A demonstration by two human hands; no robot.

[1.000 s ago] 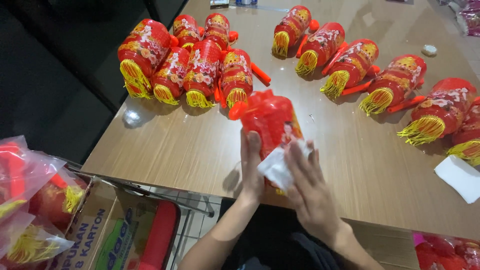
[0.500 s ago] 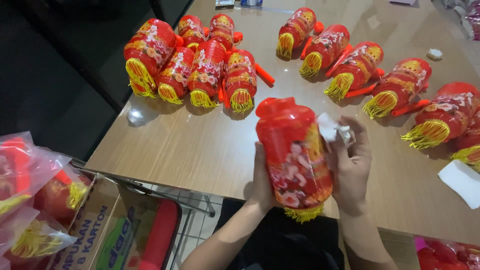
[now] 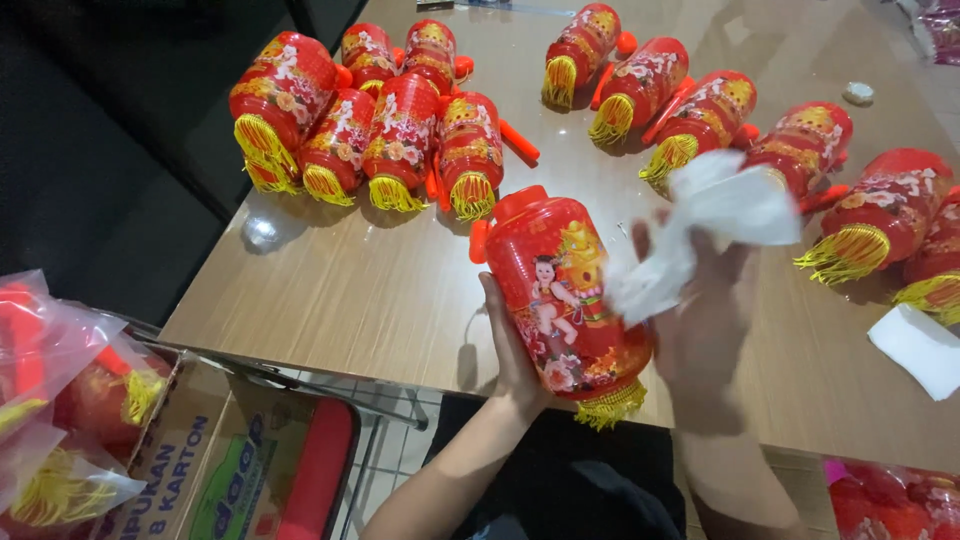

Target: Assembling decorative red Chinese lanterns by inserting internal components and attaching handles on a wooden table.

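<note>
A red plastic lantern with a printed picture and a yellow fringe at its bottom is held above the near edge of the wooden table. My left hand grips it from below and behind. My right hand, to the lantern's right, is closed on a crumpled white tissue that rests beside the lantern's upper side.
Several red lanterns lie in a cluster at the far left and in a row at the far right. A folded white tissue lies on the right. Bagged lanterns and a cardboard box stand below left.
The lantern was lifted off the table and turned upright in my left hand. My right hand with the tissue moved from the lantern's base up and out to its right side.
</note>
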